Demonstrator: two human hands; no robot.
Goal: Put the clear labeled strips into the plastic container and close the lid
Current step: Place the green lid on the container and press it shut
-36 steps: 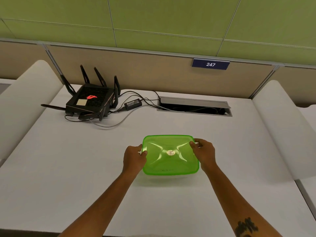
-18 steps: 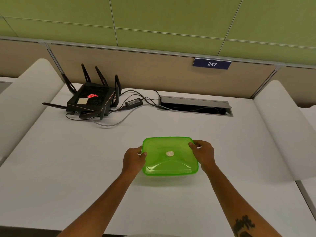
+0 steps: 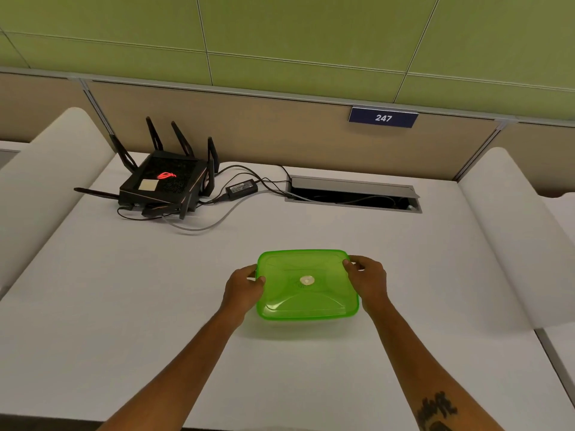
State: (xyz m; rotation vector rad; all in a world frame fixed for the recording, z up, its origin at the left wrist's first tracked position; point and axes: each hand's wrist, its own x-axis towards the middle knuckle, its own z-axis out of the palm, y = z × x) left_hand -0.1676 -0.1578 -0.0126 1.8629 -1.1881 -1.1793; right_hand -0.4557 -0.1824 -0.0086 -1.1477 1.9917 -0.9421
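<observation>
Your two hands bracket the green plastic container [image 3: 306, 301] near the front middle of the white table [image 3: 124, 306], which has a smooth, matte top. The container is a translucent, glossy, rounded rectangle, and its lid [image 3: 303, 269] lies flat over it with a raised rim, soft moulded ridges running toward the corners and a small pale round disc [image 3: 307, 279] at the centre. Your left hand [image 3: 244, 289] grips the left edge, thumb laid on top of the lid's rim and fingers curled round the side. Your right hand [image 3: 368, 283] grips the far right corner the same way, thumb over the rim and fingers wrapped behind it. The clear labeled strips cannot be made out through the tinted plastic (the lid only shows glare and its own relief). At the back left of the table sits a black angular router [image 3: 165, 186] with thin tapered antennas, a glowing red emblem and a small beige square sticker on top. Just beside it lies a slim black power brick [image 3: 242, 188], with black cords and one grey cable looping toward a rectangular metal-framed cable hatch [image 3: 353, 194] whose flap is propped open. On the tan partition behind hangs a dark blue plate reading 247 [image 3: 383, 118].
</observation>
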